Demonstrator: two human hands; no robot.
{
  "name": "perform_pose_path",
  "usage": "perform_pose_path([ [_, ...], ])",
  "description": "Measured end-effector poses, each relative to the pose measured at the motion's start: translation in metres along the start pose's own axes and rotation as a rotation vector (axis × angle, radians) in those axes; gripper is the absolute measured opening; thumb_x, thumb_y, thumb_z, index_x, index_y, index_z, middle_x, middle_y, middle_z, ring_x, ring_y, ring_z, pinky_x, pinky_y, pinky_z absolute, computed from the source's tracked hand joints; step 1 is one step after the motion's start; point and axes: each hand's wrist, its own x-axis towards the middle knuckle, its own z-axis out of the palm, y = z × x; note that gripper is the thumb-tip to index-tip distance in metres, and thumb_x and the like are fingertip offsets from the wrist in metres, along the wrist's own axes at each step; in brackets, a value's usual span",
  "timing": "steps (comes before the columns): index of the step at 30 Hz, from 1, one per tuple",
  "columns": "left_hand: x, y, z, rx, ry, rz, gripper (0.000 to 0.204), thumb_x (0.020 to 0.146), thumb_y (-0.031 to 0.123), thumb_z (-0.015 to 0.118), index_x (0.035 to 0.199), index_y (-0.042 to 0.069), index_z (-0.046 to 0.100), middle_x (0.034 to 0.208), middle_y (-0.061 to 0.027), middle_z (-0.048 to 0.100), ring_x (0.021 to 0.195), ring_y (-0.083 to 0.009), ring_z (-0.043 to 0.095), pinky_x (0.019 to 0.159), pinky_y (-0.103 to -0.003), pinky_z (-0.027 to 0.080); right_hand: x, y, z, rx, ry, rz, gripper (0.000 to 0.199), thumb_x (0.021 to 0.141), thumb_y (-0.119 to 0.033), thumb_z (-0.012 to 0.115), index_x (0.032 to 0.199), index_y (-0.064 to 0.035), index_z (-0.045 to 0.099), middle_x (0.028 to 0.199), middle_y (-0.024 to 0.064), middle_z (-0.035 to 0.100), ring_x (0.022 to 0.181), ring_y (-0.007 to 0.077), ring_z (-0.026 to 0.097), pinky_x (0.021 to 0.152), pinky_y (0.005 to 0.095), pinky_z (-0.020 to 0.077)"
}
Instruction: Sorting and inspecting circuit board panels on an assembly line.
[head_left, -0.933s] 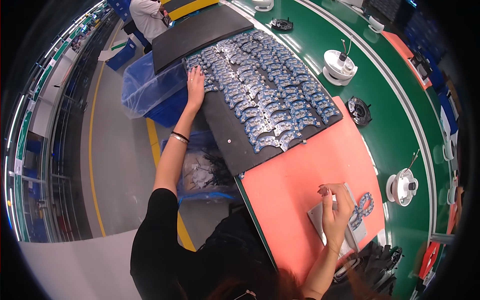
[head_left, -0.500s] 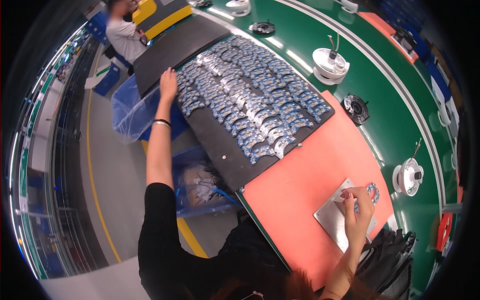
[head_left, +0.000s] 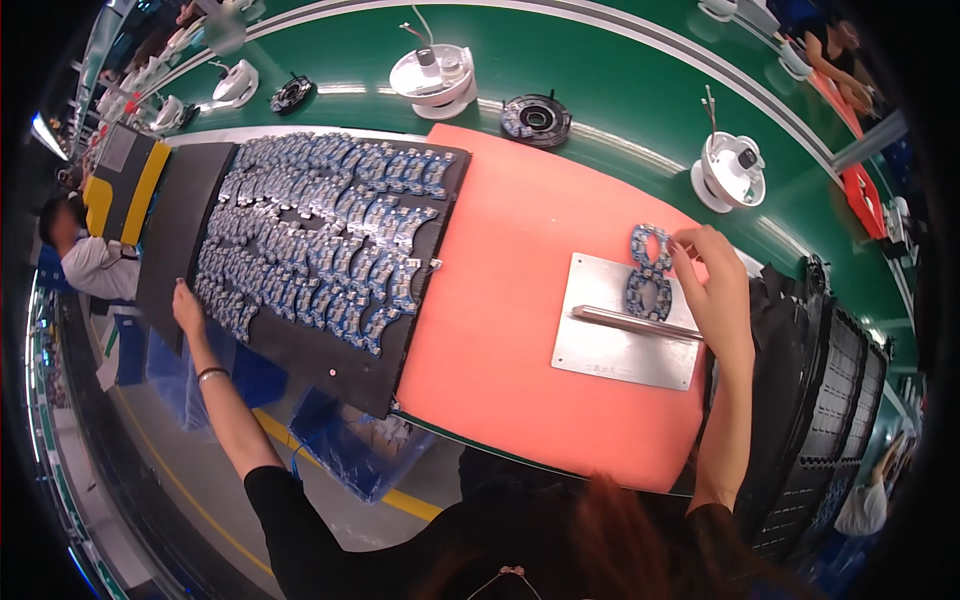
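My left hand (head_left: 188, 310) reaches out to the far left. Its fingers touch the edge where a black mat (head_left: 350, 385) covered with rows of curved blue circuit boards (head_left: 330, 230) meets a dark sheet; whether they grip anything is too small to make out. At the right, my right hand (head_left: 715, 285) has thumb and forefinger closed at the edge of a figure-eight-shaped circuit board piece (head_left: 650, 272). That piece lies partly over a silver metal plate (head_left: 590, 355). A slim metal bar (head_left: 635, 322) runs across the plate, its right end by my wrist.
An orange mat (head_left: 500, 300) covers the bench under the plate. White round housings (head_left: 435, 80) with wires and black ring parts (head_left: 536, 120) stand along the green surface beyond. Black trays (head_left: 820, 400) are stacked at the right. Blue bins (head_left: 350, 445) sit below the left edge.
My view has turned to the right. My right hand, earlier over the metal plate and hiding part of the circuit board, is now beside it. My left hand stays at the mat's edge.
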Motion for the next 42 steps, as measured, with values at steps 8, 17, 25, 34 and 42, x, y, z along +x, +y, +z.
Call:
perform_pose_path([
  [8,-0.196,0.335,-0.161,-0.208,0.174,0.726,0.031,0.097,0.012,0.048,0.119,0.001,0.067,0.122,-0.0157,0.065,0.117,-0.0321,0.058,0.099,-0.041,0.044,0.004,0.036,0.044,-0.445,-0.229,0.29,0.061,0.09,-0.045,0.061,0.138,-0.0088,0.052,0.101,0.0193,0.07,0.096,0.0357,0.068,0.08,0.0454,0.0526],
  [17,-0.326,0.517,-0.152,-0.9,-0.147,1.069,0.048,0.082,0.02,0.071,0.127,0.005,0.063,0.126,-0.0136,0.062,0.115,-0.0327,0.059,0.105,-0.05,0.04,0.028,-0.008,0.019,-0.026,0.079,-0.142,0.022,0.089,-0.002,0.062,0.111,0.0013,0.064,0.098,0.0135,0.058,0.087,0.0268,0.062,0.078,0.036,0.0495],
  [25,-0.367,0.6,-0.131,-1.728,-0.614,0.469,0.037,0.107,0.03,0.041,0.118,-0.004,0.053,0.098,-0.0165,0.063,0.088,-0.0275,0.067,0.075,-0.036,0.053,0.01,-0.105,0.001,0.667,0.378,-0.217,0.037,0.104,-0.032,0.05,0.124,-0.0007,0.049,0.119,0.0125,0.056,0.096,0.0169,0.057,0.069,0.0238,0.048],
  [34,-0.391,0.632,-0.093,-1.782,-0.057,0.388,0.032,0.104,0.028,0.045,0.092,-0.001,0.053,0.072,-0.0133,0.055,0.062,-0.0312,0.054,0.057,-0.038,0.042,0.019,-0.106,0.023,0.822,0.661,-0.046,0.059,0.104,-0.053,0.041,0.092,0.0012,0.059,0.095,0.0089,0.061,0.083,0.0181,0.057,0.077,0.0307,0.0461],
  [42,-0.382,0.622,-0.07,-1.614,-0.068,0.503,0.039,0.102,0.03,0.051,0.075,0.002,0.052,0.062,-0.0106,0.048,0.05,-0.0286,0.049,0.047,-0.038,0.036,0.035,-0.099,0.037,0.938,0.813,0.214,0.06,0.1,-0.051,0.053,0.077,0.0041,0.061,0.075,0.0081,0.059,0.069,0.0149,0.054,0.064,0.0284,0.0455],
])
